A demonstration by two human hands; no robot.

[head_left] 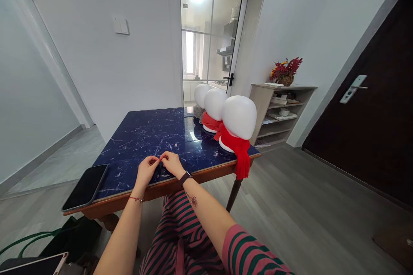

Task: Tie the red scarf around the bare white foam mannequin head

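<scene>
My left hand [147, 169] and my right hand [172, 164] meet fingertip to fingertip over the near edge of a dark blue marble-patterned table [142, 131]. Both are closed in a pinch. Whatever lies between the fingertips, if anything, is too small to make out. To the right of my hands stand three white rounded head forms in a row. A red scarf [237, 144] wraps the base of the nearest form [240, 116] and hangs over the table edge. Another red scarf [211, 122] circles the middle form [215, 103], and grey cloth [198, 113] surrounds the far one [201, 94].
A black smartphone [85, 187] lies at the table's left corner, partly over the edge. Below it are a dark green bag [69, 236] and another device [38, 266]. A shelf unit [258, 107] with a plant basket [285, 79] stands behind, right of a glass door [200, 21].
</scene>
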